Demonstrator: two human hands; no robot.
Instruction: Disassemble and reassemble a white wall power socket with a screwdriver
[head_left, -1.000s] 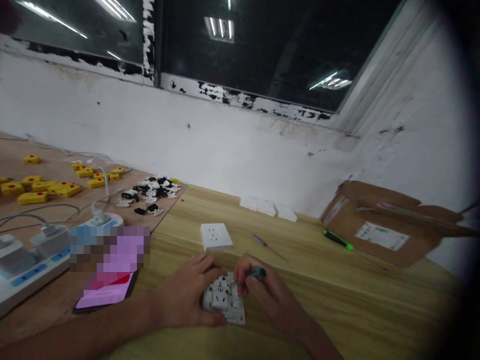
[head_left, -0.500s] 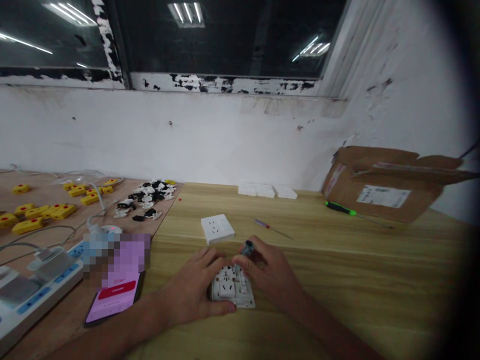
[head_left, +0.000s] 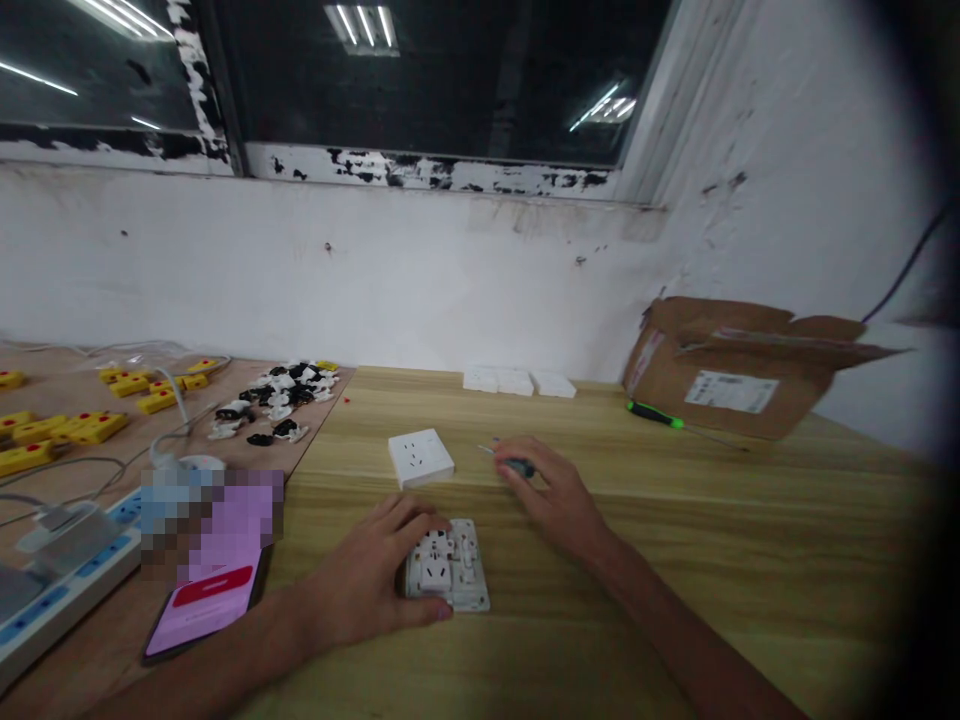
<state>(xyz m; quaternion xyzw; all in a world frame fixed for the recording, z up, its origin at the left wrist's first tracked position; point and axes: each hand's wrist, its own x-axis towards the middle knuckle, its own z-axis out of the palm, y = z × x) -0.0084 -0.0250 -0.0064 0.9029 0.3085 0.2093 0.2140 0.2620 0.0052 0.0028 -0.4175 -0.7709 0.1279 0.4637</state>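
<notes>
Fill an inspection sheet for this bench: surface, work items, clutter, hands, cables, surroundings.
Surface: wood-grain tabletop, brown board at left.
Work items: uncovered socket; white socket behind it; dark-handled screwdriver.
Clutter: phone, yellow parts, black and white pieces, green-black screwdriver.
Hands: left hand steadies the uncovered socket; right hand holds the dark-handled screwdriver, apart from it.
Cables: plugs and leads at power strip; none seen touching the uncovered socket.
Surroundings: cardboard box, white wall, dark window.

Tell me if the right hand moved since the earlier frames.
Yes, the right hand has gone rightward and toward the wall, judged against the white socket on the table.
</notes>
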